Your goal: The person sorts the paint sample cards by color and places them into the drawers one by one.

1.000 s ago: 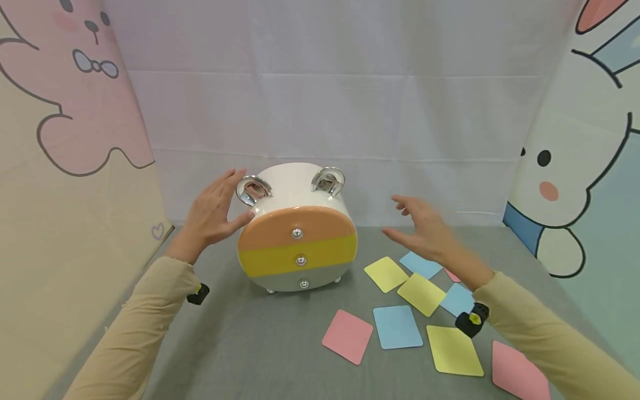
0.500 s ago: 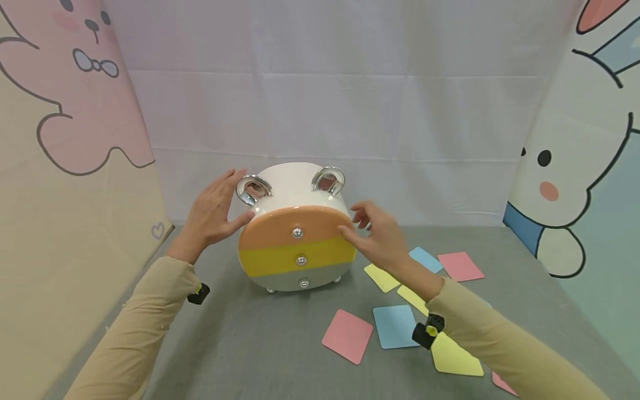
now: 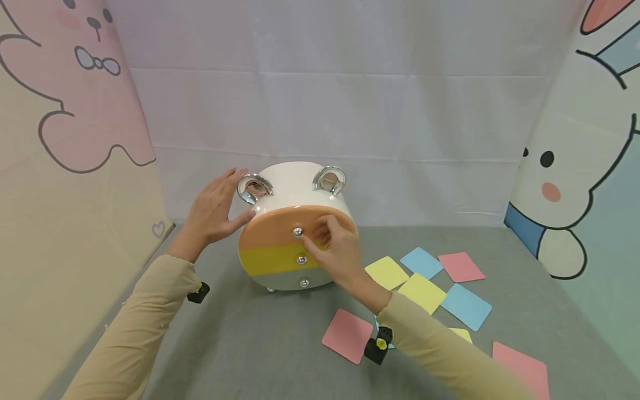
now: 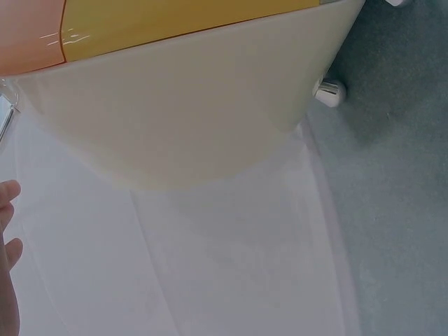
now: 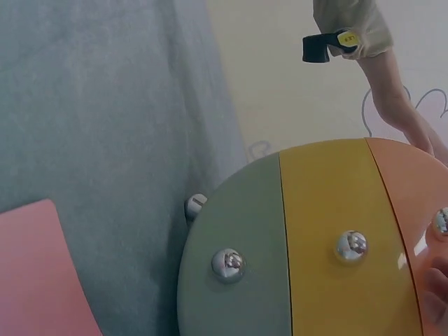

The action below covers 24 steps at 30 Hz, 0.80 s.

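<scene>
Head view: a rounded white drawer box (image 3: 295, 186) stands on the grey counter (image 3: 250, 344) at the centre of the frame, its front banded orange, yellow and grey-green. Left of it, the left hand (image 3: 212, 211) is spread, thumb at the front's upper left edge and fingertips by the left silver ear (image 3: 254, 189). The right hand (image 3: 337, 250) has bent fingers, thumb and forefinger apart, just beside the top knob (image 3: 298, 231); whether they touch it I cannot tell. Pink, yellow and blue cards (image 3: 467, 306) lie at lower right.
</scene>
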{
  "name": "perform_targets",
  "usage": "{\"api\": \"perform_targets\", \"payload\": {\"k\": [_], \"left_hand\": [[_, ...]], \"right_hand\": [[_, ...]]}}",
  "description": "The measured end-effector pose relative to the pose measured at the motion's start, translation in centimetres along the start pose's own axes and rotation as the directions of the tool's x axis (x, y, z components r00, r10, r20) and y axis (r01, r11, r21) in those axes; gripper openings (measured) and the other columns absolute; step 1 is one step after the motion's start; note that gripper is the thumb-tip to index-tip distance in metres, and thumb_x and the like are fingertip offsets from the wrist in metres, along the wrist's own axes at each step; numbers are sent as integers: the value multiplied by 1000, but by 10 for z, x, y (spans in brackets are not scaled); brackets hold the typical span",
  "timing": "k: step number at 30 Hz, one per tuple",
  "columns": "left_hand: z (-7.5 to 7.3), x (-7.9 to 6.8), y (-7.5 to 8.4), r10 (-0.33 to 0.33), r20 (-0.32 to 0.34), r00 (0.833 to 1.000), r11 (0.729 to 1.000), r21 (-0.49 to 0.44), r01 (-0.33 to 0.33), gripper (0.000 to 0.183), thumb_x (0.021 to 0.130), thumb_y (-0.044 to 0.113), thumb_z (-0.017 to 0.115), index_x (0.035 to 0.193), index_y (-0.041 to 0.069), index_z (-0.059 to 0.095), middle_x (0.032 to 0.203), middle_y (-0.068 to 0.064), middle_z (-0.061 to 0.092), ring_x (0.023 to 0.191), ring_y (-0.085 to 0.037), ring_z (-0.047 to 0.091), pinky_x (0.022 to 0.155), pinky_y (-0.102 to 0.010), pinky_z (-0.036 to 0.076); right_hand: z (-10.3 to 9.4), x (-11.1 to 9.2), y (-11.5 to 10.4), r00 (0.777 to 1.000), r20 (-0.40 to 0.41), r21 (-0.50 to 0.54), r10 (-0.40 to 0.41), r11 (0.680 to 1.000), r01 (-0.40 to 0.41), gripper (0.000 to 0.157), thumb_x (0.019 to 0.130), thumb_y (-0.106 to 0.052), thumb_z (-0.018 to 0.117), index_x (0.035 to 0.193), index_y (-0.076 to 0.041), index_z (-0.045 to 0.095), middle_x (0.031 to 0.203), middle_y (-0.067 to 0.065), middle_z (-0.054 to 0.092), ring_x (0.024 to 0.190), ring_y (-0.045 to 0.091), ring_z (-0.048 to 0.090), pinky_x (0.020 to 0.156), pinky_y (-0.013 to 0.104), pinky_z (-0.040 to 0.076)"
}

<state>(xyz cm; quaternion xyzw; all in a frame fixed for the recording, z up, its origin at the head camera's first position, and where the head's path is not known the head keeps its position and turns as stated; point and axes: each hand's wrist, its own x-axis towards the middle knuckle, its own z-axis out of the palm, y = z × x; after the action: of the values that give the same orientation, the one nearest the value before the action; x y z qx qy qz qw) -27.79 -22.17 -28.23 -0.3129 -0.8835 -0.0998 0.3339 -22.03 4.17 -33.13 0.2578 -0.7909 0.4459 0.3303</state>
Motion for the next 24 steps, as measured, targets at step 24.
{"api": "perform_targets", "payload": {"k": [24], "left_hand": [[2,0,0,13,-29,1000,1000,-6,-14,87,83,70,28,140,4,31,138,-16,40,131,-31,30,104,-48,28]], "right_hand": [[41,-10,-12,972,-212,-7,105,994,-109,19,78,-18,69,84,-5,56,70,3,64,52,12,56,48,15,44]]}}
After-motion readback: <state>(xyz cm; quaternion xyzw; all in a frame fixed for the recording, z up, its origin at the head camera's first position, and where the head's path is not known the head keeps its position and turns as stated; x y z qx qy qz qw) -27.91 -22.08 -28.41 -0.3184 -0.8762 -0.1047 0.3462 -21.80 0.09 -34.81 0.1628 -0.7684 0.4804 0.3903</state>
